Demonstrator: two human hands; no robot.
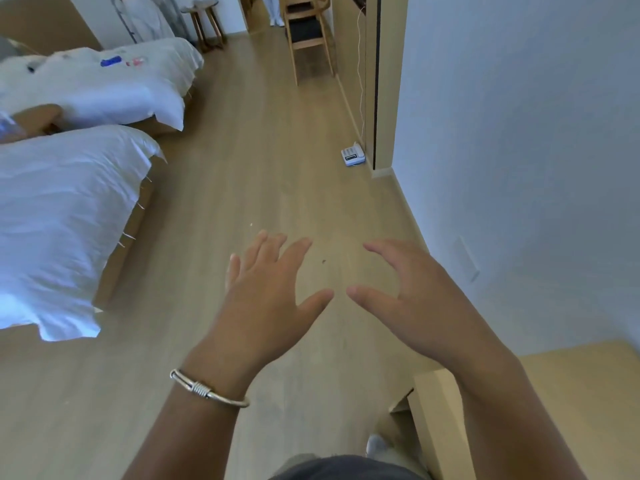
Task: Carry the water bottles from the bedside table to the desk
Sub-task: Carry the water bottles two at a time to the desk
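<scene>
Two beds with rumpled white duvets stand on the left, the near bed (pixel 65 216) large in view and the far bed (pixel 104 84) carrying a blue item (pixel 110 61) and a small pink one (pixel 138 61). A wood floor (pixel 263 161) runs between the beds and the pale wall (pixel 519 133) on the right, and a white telephone (pixel 352 154) lies on it by the wall's corner, with a thin cord (pixel 362 64) hanging above it. Far off stand a wooden chair (pixel 308 39) and a round stool (pixel 205 22).

floor (pixel 263 161) lane open ahead | beds (pixel 69 202) left | wall (pixel 519 133) right | chair (pixel 308 36) far end | phone (pixel 352 154) by wall
</scene>
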